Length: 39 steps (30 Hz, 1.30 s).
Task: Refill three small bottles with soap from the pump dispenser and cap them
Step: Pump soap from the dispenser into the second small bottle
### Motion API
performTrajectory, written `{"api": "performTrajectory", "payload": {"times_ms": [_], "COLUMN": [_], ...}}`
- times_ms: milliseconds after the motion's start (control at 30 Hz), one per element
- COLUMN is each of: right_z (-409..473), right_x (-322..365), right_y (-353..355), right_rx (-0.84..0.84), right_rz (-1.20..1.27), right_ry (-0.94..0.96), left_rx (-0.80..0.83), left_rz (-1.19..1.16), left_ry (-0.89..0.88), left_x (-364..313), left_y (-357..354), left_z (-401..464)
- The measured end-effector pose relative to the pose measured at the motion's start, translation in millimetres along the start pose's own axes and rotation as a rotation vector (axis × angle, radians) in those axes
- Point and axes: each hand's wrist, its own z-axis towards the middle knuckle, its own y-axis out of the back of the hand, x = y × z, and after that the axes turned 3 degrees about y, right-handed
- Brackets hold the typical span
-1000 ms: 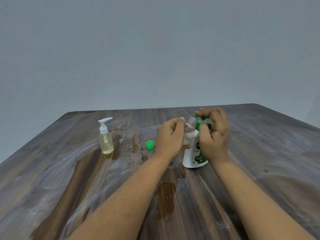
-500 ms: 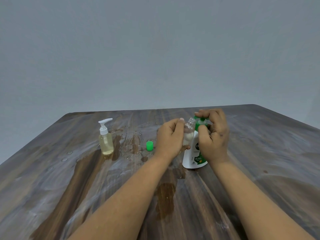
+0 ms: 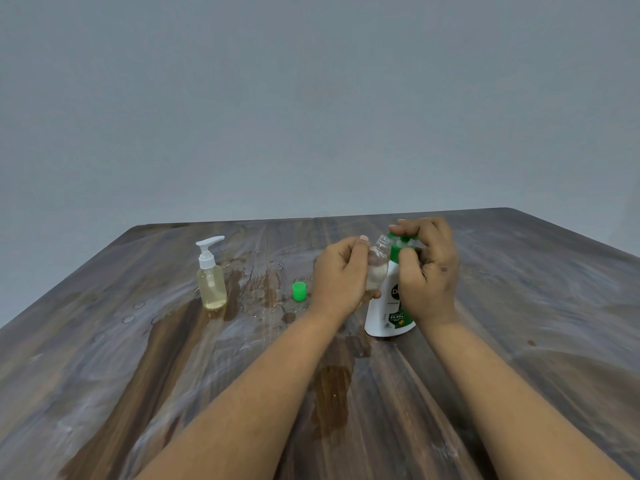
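Right now, from the head camera, I see my left hand (image 3: pixel 341 275) curled round a small clear bottle (image 3: pixel 377 270). It holds the bottle tilted, with the open mouth up by the green spout of the big white pump dispenser (image 3: pixel 389 306). My right hand (image 3: pixel 427 268) is wrapped over the green pump top, fingers on the top and thumb at the neck. The dispenser stands on the table (image 3: pixel 519 341), touching nothing but my hands.

I think I am filling this bottle. To do it well, I should keep the mouth right under the spout and press down slowly, so the soap goes in and not down the side. I cannot tell how much soap is in the bottle; it is too clear and partly hidden by my fingers.

A green cap (image 3: pixel 299 292) sits on the table just left of my left hand. It is likely this bottle's cap. Farther left stands a small pump bottle (image 3: pixel 211 278) with yellow soap in it, well apart from my hands.

The table looks wet in patches, so things may slip. There is open room near me and on the right side. The far edge is behind the dispenser, not close.
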Motion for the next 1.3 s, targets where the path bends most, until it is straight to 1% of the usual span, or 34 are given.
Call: {"api": "performTrajectory", "payload": {"times_ms": [233,400,533,700,867,1033,1200,1300], "right_z": [-1.4,-0.4,1.5,-0.5,0.0,0.4,-2.0,-1.5], "right_x": [0.5,1.0,1.6,1.2,1.1,3.1,5.5,4.7], "right_y": [1.2,1.0,1.7,1.8,1.5,1.0,2.5,2.1], "right_rx": [0.002,0.004,-0.006,0.002,0.005,-0.010,0.008,0.010], "right_rz": [0.011,0.017,0.076,0.019,-0.001,0.017,-0.001,-0.015], "right_ry": [0.013,-0.008,-0.042,0.007,0.015,-0.023,0.023,0.019], "left_rx": [0.004,0.001,0.000,0.005,0.001,-0.002,-0.001,0.003], "left_rz": [0.007,0.001,0.001,0.008,0.007,0.002,0.007,0.005], "left_ry": [0.002,0.009,0.004,-0.012,-0.016,-0.022,-0.041,-0.036], "left_x": [0.1,1.8,1.9,1.6,2.0,3.0,3.1,3.1], "left_y": [0.7,0.5,-0.3,0.5,0.8,0.4,0.4,0.4], "left_z": [0.2,1.3,1.0,1.0,1.4,1.7,1.6,1.3]}}
